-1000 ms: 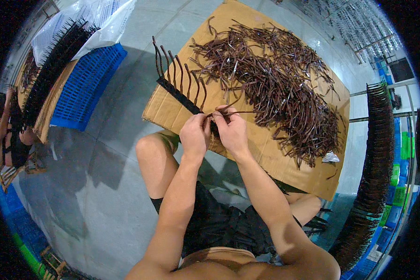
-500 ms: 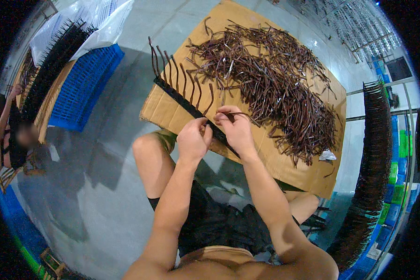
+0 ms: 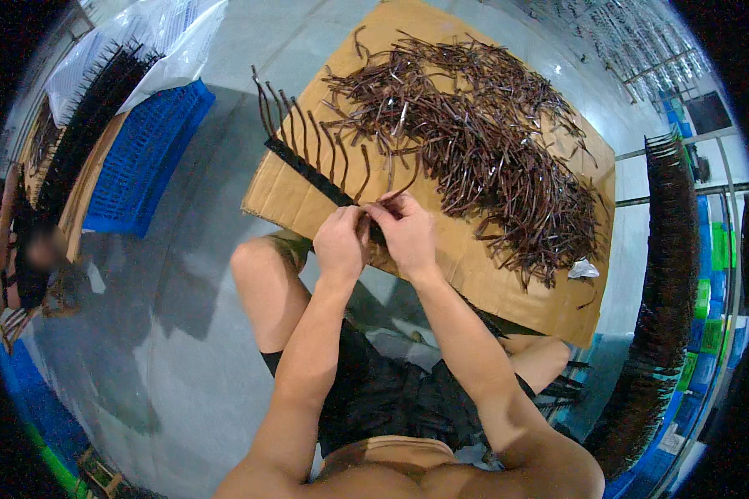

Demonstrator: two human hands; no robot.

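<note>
A narrow black bar (image 3: pixel 312 172) runs slantwise over the near left edge of the cardboard (image 3: pixel 276 193). Several thin, wavy dark-brown strips (image 3: pixel 315 137) stand up from it in a row. My left hand (image 3: pixel 339 243) is closed around the bar's middle, fingertips pinched near the row's end. Right beside it, my right hand (image 3: pixel 411 237) pinches one brown strip (image 3: pixel 414 173), whose free end curves up past the fingers. The strip's lower end at the bar is hidden by both hands. Beyond them a large heap of loose brown strips (image 3: pixel 483 141) covers much of the cardboard.
A scrap of white plastic (image 3: pixel 583 269) lies at the heap's right end. On the left, a blue crate (image 3: pixel 146 166) stands by a long black bristly row (image 3: pixel 83 108), near another person (image 3: pixel 29 258). A rack hung with dark strips (image 3: pixel 662 274) rises on the right.
My right hand has moved left and down to meet my left hand at the bar. The strip in it has swung from pointing right to pointing upward. The bar has shifted slightly left.
</note>
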